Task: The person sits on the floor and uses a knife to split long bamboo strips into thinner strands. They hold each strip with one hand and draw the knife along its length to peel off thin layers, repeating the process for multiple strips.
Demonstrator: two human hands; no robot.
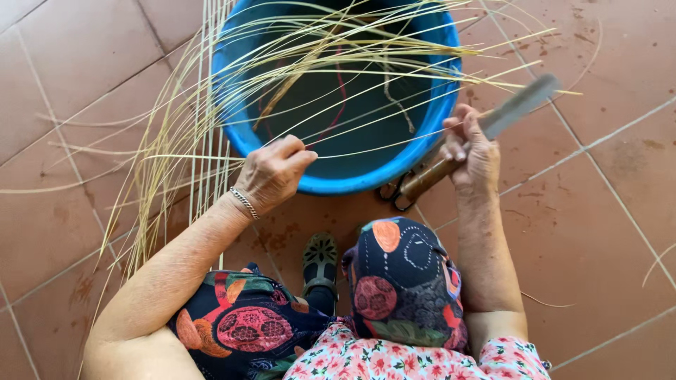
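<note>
**Splitting a straw strand over a blue tub**

Looking straight down at someone sitting on a terracotta tile floor (84, 63), knees in dark patterned fabric with big orange-red flowers. The landmark here is the round blue plastic tub (243, 134), which sits right in front of the knees.

Left hand (273, 172) is at the tub's near rim, thumb and forefinger pressed together, pinching one thin straw strand (366, 144). That strand runs from the pinch across the tub's near side straight to the right hand (470, 151), just outside the tub's right edge. There the fingers are curled tight around the wooden handle of a knife (517, 107), and the strand meets the hand right by the start of the blade, which points up and away from the tub.

A bunch of loose pale straw (179, 141) fans over the tub's left rim and across its top. One sandalled foot (320, 264) shows just below the tub.
</note>
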